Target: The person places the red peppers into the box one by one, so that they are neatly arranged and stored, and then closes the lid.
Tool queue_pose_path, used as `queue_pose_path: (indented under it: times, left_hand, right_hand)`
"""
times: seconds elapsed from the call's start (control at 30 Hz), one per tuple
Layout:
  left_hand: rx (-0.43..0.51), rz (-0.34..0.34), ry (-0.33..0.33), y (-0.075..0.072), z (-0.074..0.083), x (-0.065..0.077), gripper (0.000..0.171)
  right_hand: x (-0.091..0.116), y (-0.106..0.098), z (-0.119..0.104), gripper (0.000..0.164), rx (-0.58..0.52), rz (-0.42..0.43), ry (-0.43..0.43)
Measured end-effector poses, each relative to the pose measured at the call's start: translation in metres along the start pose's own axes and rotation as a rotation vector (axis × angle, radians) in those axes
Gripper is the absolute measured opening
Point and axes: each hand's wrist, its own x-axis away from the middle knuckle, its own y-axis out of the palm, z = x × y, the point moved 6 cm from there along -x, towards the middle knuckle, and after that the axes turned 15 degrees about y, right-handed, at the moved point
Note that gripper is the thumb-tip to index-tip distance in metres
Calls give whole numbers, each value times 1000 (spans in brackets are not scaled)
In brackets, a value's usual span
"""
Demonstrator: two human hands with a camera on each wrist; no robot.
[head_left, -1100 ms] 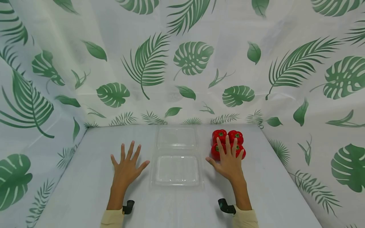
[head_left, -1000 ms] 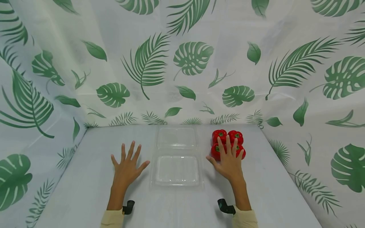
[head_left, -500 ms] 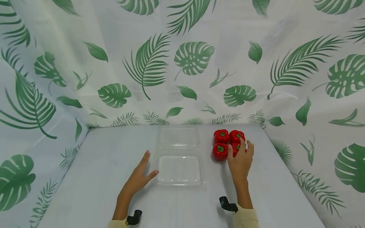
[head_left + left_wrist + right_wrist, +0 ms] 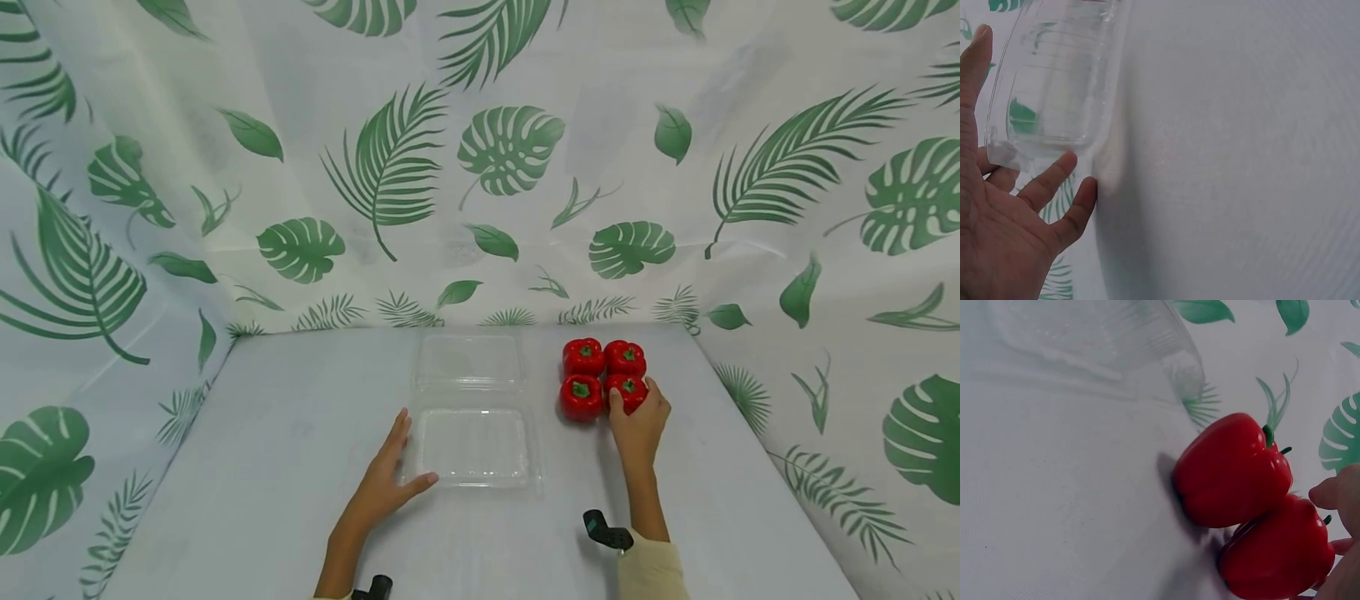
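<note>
Several red bell peppers with green stems stand in a two-by-two cluster on the right of the table. My right hand [image 4: 639,427] grips the front right bell pepper [image 4: 627,392], thumb on its left and fingers curled round its right side. Left of it sits the front left bell pepper [image 4: 581,398]. A clear plastic clamshell container [image 4: 472,446] lies unfolded at the middle, its lid [image 4: 468,362] toward the back. At the container's left edge, my left hand [image 4: 384,483] is spread with thumb and fingers apart; whether the fingertips [image 4: 1067,161] touch the rim I cannot tell.
Two more bell peppers, one back left [image 4: 582,357] and one back right [image 4: 625,358], stand behind the front pair. The white table [image 4: 247,467] is bordered by a white sheet [image 4: 525,275] printed with green leaves. Both wrists carry black cameras.
My left hand has moved right and nearer to the container's left edge, turning sideways. The right hand has come from spread above the peppers to a hold on the front right bell pepper.
</note>
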Motion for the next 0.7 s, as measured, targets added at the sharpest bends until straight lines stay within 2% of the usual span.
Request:
queue_pose_path:
  times: [0.17,0.33,0.7]
  left_hand:
    - [-40,-5,19,4,0,1,109]
    - [-61,0,-6,6,0,2,109]
    - [-45,1,-17,8,1,3,111]
  right_hand:
    - [-4,3,6,72,-23,-31,5]
    - [-5,6,9,74,-42,-54,-23]
    - [-7,7,18,80,-89,-48,-8]
